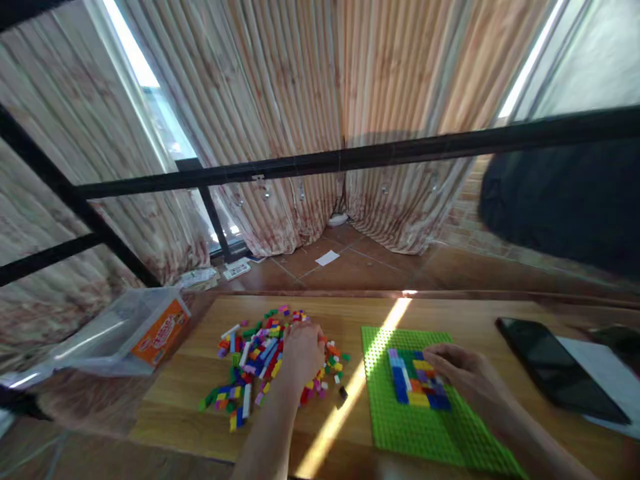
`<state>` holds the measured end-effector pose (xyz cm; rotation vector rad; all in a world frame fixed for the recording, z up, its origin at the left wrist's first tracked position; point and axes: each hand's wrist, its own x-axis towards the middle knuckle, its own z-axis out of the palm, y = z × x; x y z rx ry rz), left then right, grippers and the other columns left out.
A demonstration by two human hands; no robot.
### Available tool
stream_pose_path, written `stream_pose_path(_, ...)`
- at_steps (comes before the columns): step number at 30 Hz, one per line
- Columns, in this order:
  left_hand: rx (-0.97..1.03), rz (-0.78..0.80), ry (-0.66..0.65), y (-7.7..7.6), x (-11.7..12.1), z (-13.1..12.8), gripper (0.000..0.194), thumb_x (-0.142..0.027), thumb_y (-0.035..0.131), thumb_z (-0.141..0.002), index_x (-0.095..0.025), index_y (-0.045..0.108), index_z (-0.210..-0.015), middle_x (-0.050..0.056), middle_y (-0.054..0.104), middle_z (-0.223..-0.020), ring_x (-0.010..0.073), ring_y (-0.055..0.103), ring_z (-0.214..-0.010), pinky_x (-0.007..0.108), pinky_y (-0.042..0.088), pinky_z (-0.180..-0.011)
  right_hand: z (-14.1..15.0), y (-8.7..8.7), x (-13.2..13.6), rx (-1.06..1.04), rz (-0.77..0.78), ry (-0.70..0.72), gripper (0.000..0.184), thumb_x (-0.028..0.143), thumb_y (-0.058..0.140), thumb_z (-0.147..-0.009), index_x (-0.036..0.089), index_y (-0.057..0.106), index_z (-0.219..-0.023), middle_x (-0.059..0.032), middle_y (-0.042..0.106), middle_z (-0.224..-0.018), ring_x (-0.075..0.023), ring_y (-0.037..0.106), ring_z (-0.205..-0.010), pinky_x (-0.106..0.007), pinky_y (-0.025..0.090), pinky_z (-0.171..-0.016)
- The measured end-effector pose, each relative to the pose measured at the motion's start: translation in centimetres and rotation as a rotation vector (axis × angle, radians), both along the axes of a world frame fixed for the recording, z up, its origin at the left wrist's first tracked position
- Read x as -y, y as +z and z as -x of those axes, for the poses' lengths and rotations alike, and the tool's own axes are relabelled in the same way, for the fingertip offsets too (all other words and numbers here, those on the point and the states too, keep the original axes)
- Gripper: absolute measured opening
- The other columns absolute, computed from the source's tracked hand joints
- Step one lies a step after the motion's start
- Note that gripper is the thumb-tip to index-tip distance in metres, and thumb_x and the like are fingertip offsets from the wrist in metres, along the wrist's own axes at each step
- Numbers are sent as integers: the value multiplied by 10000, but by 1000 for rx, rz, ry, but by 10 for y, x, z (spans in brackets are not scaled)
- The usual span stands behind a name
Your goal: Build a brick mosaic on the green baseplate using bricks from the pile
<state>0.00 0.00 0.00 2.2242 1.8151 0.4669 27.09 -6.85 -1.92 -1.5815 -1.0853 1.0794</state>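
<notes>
Long pleated curtains (pixel 290 87) with faint reddish blotches hang beyond the far edge of the wooden tabletop (pixel 175 400), bright daylight showing through gaps at left and right; a black metal rail (pixel 300 164) crosses in front of them; reddish-brown tiles (pixel 370 260) cover the floor, with a white scrap of paper (pixel 327 258) on them, and a narrow sunbeam (pixel 333 437) slants across the tabletop

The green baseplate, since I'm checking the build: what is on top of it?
On the green baseplate sits a patch of bricks, blue and yellow among them. The right hand covers part of that side; anything beneath it is hidden.
</notes>
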Motion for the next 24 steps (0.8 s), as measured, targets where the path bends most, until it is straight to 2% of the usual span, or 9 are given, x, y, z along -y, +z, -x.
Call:
stream_pose_path(4,314,104,-88,8,3,-2,142,-206,500,-780,-172,632,-820,49,679,-827,165,601,-802,265,432,-738,1,-5,-2,64,-184,-33,316,488,647,-694,174,656,-724,-19,634,-657,-153,566,-618,-258,451,-572)
stream_pose_path(7,601,270,-181,7,12,-18,167,-260,508,-786,-168,631,-853,32,672,-806,146,596,-760,231,436,-675,12,5,5,210,-307,32,236,415,559,-810,199,656,-823,-27,648,-777,-161,582,-711,-270,461,-640)
stream_pose_path(9,704,373,-248,5,20,-33,178,-276,512,-782,-162,638,-837,19,654,-755,131,576,-705,216,420,-629,21,14,13,329,-363,130,203,365,519,-854,222,662,-873,-22,640,-817,-151,579,-726,-266,459,-646)
stream_pose_path(12,785,506,-339,4,31,-55,168,-260,528,-751,-152,644,-805,0,619,-699,117,543,-672,207,404,-612,29,23,24,424,-429,305,219,305,492,-884,262,642,-1038,-25,636,-899,-144,585,-770,-265,470,-685)
stream_pose_path(15,868,645,-383,4,38,-73,173,-223,517,-712,-139,652,-781,-10,593,-666,109,525,-649,212,412,-621,27,22,30,524,-452,392,249,274,474,-900,288,625,-1098,-32,630,-962,-152,595,-845,-270,474,-727)
stream_pose_path(20,915,761,-345,4,43,-95,160,-230,536,-674,-126,655,-702,-13,571,-613,104,517,-611,233,438,-640,13,22,34,623,-428,382,236,295,429,-926,253,661,-903,-24,640,-867,-143,604,-783,-265,472,-703)
stream_pose_path(24,902,725,-320,4,45,-107,174,-234,548,-678,-120,666,-736,-2,597,-620,105,533,-598,223,423,-599,-2,22,35,641,-383,389,226,288,433,-918,243,640,-840,-17,654,-845,-148,616,-789,-272,473,-721)
